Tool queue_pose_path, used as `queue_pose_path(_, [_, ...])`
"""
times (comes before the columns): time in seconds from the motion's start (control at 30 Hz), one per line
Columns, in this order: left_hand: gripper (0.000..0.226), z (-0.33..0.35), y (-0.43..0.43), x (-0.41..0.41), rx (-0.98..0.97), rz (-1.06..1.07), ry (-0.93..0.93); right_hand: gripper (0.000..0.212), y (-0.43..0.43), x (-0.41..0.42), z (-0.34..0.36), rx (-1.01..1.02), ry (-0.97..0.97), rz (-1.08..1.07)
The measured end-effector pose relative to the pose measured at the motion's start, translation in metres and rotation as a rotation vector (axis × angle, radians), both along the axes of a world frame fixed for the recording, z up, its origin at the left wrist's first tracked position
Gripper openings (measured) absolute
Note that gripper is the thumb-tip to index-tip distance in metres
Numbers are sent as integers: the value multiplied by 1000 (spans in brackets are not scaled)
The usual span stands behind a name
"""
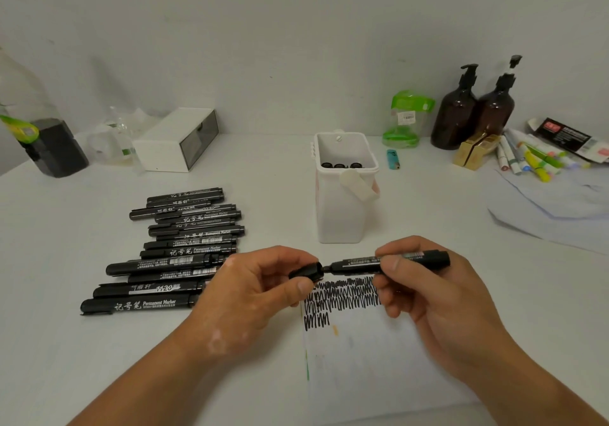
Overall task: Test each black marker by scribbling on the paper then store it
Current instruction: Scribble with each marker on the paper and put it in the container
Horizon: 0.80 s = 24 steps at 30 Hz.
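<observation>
My right hand [425, 297] grips a black marker [362, 264] held level above the paper [369, 369]. The marker's tip points left at the black cap [304, 272] pinched in my left hand [250, 288], tip and cap mouth nearly touching. Rows of black scribble [339, 295] cover the paper's top. Several black markers [178, 250] lie in a pile on the table to the left. A white container [342, 208] stands behind the hands, with three marker ends [341, 165] showing inside.
A white box [174, 140] and clear bottles stand at the back left. Two brown pump bottles [474, 112], a green packet [405, 119], a blue lighter [392, 159] and coloured pens [534, 158] sit at the back right. Loose papers [553, 204] lie on the right.
</observation>
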<state>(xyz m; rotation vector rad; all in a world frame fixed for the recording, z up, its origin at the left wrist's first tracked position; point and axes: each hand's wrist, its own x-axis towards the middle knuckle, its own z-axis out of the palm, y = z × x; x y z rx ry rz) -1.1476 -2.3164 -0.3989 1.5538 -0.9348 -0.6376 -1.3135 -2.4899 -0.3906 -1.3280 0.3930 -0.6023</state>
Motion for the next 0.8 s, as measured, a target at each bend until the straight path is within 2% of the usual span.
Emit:
queue_pose_path(0.17, [20, -3, 0, -1, -25, -34, -47, 27, 8, -1, 1, -138, 77, 22])
queue_pose_path(0.27, [20, -6, -1, -2, -61, -62, -52, 25, 11, -2, 3, -256, 136, 26])
queue_pose_path(0.4, [32, -13, -4, -9, -156, -103, 80, 12, 18, -1, 5, -353, 125, 40])
queue_pose_path(0.5, [35, -16, -7, -13, -207, -99, 141, 10, 24, -1, 6, -339, 89, 73])
queue_pose_path(0.63, [31, -16, -8, -16, -271, -88, 196, 20, 26, -1, 8, -312, 82, 91])
queue_pose_path(0.8, [26, -15, -8, -20, -296, -63, 192, 11, 27, 1, 7, -268, 66, 102])
